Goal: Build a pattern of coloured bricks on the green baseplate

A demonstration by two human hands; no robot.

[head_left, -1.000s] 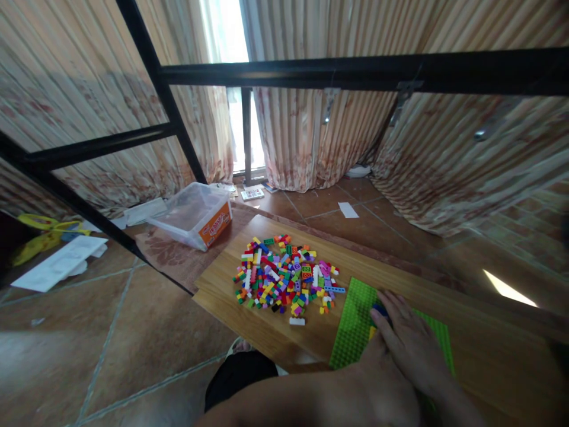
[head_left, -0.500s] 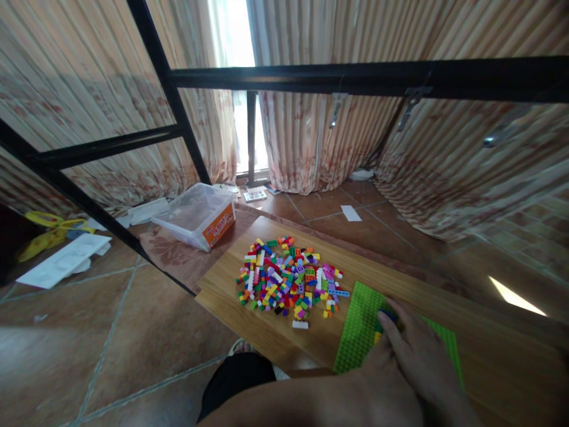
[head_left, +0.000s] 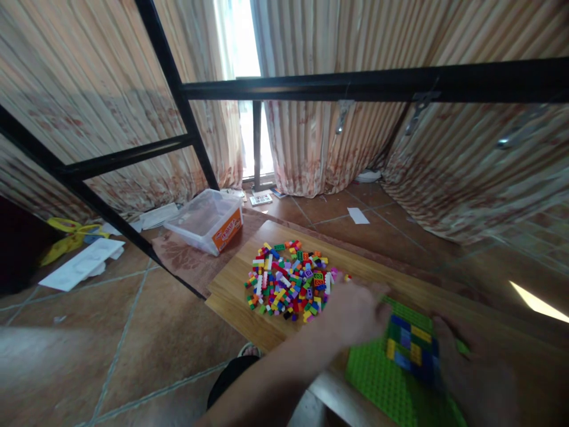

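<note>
Moved since the earlier frame: our left hand (head_left: 353, 311) and right hand (head_left: 473, 365), formerly together over the green board (head_left: 371, 370), now parted. Left: blurred, near board and brick pile (head_left: 284, 284); pinching or spread, we cannot tell. Right: blurred, beside the patch of blue and yellow bricks (head_left: 409, 344), grip unclear to us. Progress, we judge: one patch laid, many studs bare, many bricks loose on the wooden table (head_left: 235, 284). Beyond: clear tub (head_left: 195, 231), on rug (head_left: 173, 258).

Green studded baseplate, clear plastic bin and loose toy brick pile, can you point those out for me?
Green studded baseplate (head_left: 372, 369): head view, on its bare left part.
Clear plastic bin (head_left: 228, 230): head view, on its orange-labelled end wall.
Loose toy brick pile (head_left: 285, 284): head view, on its middle.
</note>
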